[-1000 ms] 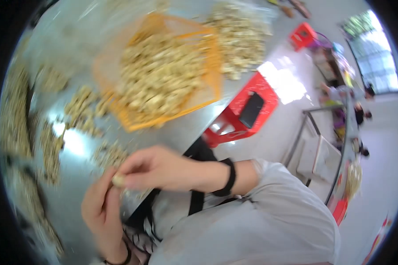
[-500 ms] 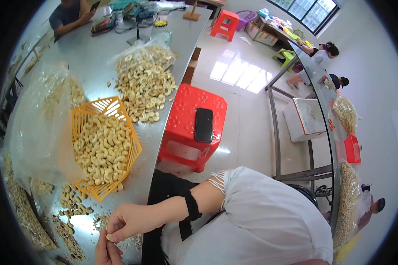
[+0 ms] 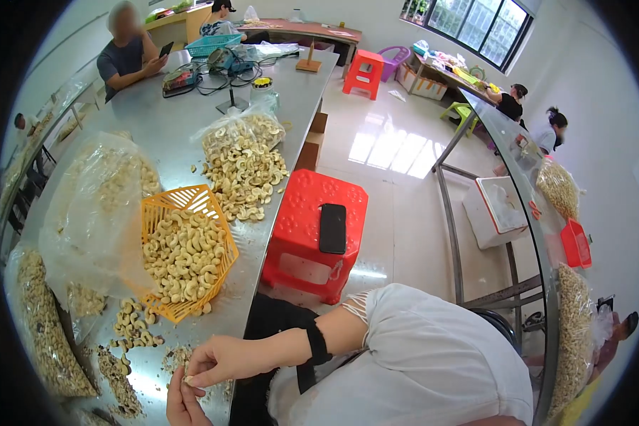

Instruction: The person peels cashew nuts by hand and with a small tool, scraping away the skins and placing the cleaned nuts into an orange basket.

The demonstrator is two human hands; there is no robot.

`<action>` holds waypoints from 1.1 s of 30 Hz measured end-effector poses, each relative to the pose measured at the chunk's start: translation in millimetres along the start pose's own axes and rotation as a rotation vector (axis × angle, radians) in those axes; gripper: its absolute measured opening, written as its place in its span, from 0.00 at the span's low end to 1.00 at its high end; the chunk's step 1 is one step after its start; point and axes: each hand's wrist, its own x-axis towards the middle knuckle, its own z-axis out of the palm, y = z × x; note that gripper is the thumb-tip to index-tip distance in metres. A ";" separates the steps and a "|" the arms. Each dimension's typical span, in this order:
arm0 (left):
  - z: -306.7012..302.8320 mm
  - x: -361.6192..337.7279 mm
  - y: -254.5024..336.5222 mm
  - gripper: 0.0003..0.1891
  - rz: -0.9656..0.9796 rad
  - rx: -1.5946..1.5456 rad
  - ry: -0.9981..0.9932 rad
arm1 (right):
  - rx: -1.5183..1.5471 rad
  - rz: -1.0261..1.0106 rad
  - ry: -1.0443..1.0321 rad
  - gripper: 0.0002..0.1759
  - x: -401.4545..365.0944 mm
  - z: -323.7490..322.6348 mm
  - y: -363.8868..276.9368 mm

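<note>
At the near edge of the metal table, my right hand (image 3: 220, 361) pinches a small pale cashew piece (image 3: 187, 380). My left hand (image 3: 182, 403), below and to its left, has its fingertips closed on the same piece. Beyond the hands, a yellow basket (image 3: 233, 250) holds many whole cashews (image 3: 181, 255). A small group of cashews (image 3: 133, 325) lies on the table between the basket and my hands, with crumbs and fragments (image 3: 119, 380) around it. A cashew heap (image 3: 245, 170) spills from a plastic bag behind the basket.
Filled plastic bags (image 3: 42, 326) line the left side. A red stool (image 3: 302, 220) with a black phone (image 3: 332, 228) stands right of the table. A person (image 3: 124, 64) sits at the far end. A glass-topped table (image 3: 539, 213) with more bags is at the right.
The camera view has tilted up, so the scene sits lower and the far end shows more. Both hands still hold the piece between their fingertips.
</note>
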 end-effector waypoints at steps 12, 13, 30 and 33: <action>2.5 -8.2 -6.4 0.11 0.003 -0.088 0.047 | -0.015 0.005 0.047 0.12 -8.8 11.1 4.4; 3.0 -8.3 -6.7 0.11 0.004 -0.087 0.042 | -0.030 0.004 0.050 0.12 -9.4 11.5 3.1; 8.1 -6.3 -13.2 0.05 0.052 -0.259 0.206 | -0.135 0.029 0.082 0.13 -5.3 15.0 -1.4; 0.6 -11.9 -7.1 0.06 -0.134 -0.271 0.224 | -0.083 0.030 0.075 0.13 -2.6 19.6 -7.6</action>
